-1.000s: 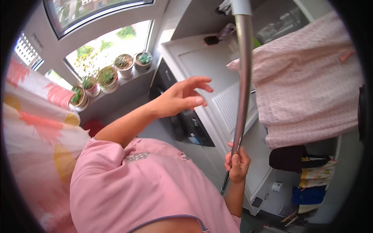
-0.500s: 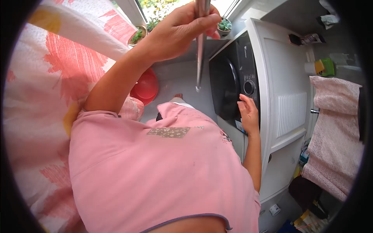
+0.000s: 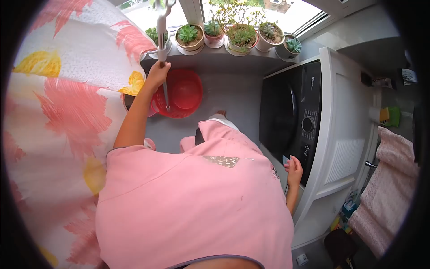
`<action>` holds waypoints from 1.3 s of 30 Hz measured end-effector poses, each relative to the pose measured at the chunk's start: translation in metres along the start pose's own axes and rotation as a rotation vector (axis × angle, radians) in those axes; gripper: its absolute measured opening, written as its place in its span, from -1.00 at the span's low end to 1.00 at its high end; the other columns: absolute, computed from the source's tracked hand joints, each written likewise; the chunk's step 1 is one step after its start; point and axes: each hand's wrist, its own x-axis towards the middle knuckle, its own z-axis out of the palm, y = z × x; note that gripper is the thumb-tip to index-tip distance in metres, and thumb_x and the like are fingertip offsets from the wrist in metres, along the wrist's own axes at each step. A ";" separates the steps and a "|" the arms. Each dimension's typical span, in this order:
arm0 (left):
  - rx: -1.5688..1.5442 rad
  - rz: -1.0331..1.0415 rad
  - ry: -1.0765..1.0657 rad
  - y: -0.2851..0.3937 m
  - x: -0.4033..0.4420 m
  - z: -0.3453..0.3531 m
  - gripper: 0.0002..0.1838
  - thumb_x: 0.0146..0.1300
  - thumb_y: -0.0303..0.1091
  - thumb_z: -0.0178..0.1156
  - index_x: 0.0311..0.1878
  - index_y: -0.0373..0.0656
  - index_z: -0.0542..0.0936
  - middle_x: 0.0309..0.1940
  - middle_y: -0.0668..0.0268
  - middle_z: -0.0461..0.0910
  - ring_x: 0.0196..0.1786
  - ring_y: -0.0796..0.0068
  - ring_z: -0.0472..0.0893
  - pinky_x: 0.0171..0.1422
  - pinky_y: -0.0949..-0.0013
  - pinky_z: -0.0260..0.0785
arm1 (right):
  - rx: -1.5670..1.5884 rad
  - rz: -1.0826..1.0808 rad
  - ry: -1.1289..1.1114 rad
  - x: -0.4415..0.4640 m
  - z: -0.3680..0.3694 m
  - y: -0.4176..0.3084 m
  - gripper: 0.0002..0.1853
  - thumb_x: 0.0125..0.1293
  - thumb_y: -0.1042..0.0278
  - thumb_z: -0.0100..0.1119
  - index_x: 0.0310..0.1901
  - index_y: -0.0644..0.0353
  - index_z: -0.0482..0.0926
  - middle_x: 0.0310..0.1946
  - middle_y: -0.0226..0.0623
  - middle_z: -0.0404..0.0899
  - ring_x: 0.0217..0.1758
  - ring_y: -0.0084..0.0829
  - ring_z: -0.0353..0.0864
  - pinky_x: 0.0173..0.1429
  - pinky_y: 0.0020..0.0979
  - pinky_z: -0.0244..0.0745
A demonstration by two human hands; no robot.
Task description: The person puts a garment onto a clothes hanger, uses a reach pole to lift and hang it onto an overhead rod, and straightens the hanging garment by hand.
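My left hand (image 3: 157,74) is wrapped round a clothes pole (image 3: 161,42), just under its white forked head. The pole's metal shaft hangs down from my fist, its lower tip over the red basket (image 3: 187,89) on the floor. The very top of the pole runs up against the bright window. My right hand (image 3: 293,171) is low beside the front of the black washing machine (image 3: 278,107), fingers loosely bent and apart, with nothing visible in it.
Several potted plants (image 3: 242,38) line the windowsill ahead. A patterned curtain (image 3: 67,116) hangs close on my left. To the right are a white cabinet door (image 3: 347,116) and a pink patterned cloth (image 3: 389,188). Grey floor (image 3: 224,89) lies between basket and washer.
My left hand, holding the pole, has moved left and away from me, from over the floor to beside the basket. My right hand is lower by the washer. The view has shifted, showing more windowsill.
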 end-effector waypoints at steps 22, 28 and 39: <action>-0.177 -0.483 0.182 -0.123 0.173 0.087 -0.62 0.08 -0.20 -0.03 -0.03 -0.07 0.28 -0.35 0.29 0.38 -0.41 0.40 0.41 -0.37 0.35 0.37 | -0.098 0.452 0.036 -0.053 0.002 0.087 -0.76 0.15 0.23 -0.06 -0.27 0.22 0.41 -0.53 -0.37 0.42 -0.63 -0.59 0.41 -0.63 -0.61 0.27; -0.273 -0.548 0.168 -0.108 0.175 0.094 -0.61 0.05 -0.19 -0.03 -0.10 -0.23 0.33 -0.20 0.20 0.39 -0.16 0.32 0.39 -0.15 0.31 0.30 | 0.171 0.660 0.188 -0.098 0.005 0.143 -0.78 0.10 0.20 -0.01 -0.36 0.19 0.43 -0.62 -0.40 0.40 -0.64 -0.59 0.41 -0.66 -0.60 0.26; -0.076 -0.203 -1.377 0.133 -0.028 0.253 -0.74 0.16 -0.21 -0.11 -0.28 -0.21 0.42 -0.40 0.24 0.51 -0.32 0.46 0.51 -0.26 0.47 0.34 | 0.518 0.157 0.869 -0.148 -0.152 -0.030 -0.73 0.13 0.20 -0.01 -0.25 0.24 0.44 -0.42 -0.31 0.45 -0.51 -0.54 0.46 -0.45 -0.55 0.39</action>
